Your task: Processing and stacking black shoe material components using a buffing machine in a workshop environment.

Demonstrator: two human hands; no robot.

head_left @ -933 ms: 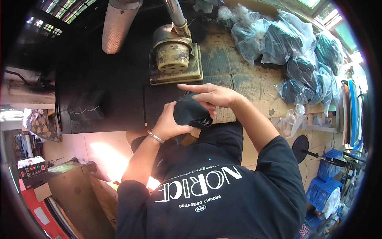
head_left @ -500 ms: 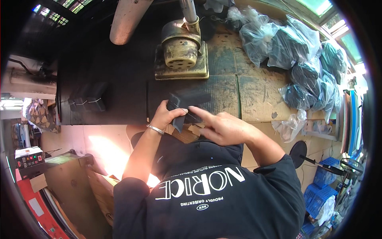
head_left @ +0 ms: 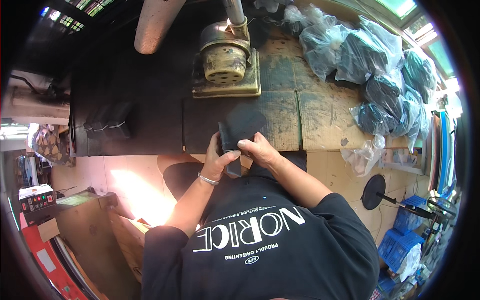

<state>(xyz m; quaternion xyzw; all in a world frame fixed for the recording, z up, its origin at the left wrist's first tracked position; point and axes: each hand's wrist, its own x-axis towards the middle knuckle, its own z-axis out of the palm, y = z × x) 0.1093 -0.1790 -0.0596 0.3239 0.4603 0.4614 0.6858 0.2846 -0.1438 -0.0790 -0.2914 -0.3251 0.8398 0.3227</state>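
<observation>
Close to the table's front edge, a bundle of thin black sheets (head_left: 229, 134) is held between both hands. My left hand (head_left: 216, 161) is wrapped round its left side, thumb on top. On the other side my right hand (head_left: 262, 151) grips it too, its thumb almost touching the left thumb. A thin pale band seems to cross the bundle near the thumbs. Most of the fingers are hidden under the sheets. Dark, blurred sheets spread out beyond the right thumb; whether they belong to the same bundle I cannot tell.
More banded black bundles (head_left: 118, 121) lie at the left of the blackened table (head_left: 155, 137). A stained yellowish machine housing (head_left: 225, 65) stands at the back, beside a hanging pipe (head_left: 157, 25). Clear plastic bags (head_left: 362, 55) of dark pieces are heaped on the right, over cardboard (head_left: 280, 117).
My right hand, its index finger pointing across the bundle before, has come in and closed on it. My left hand and the bundle have shifted slightly right and toward me.
</observation>
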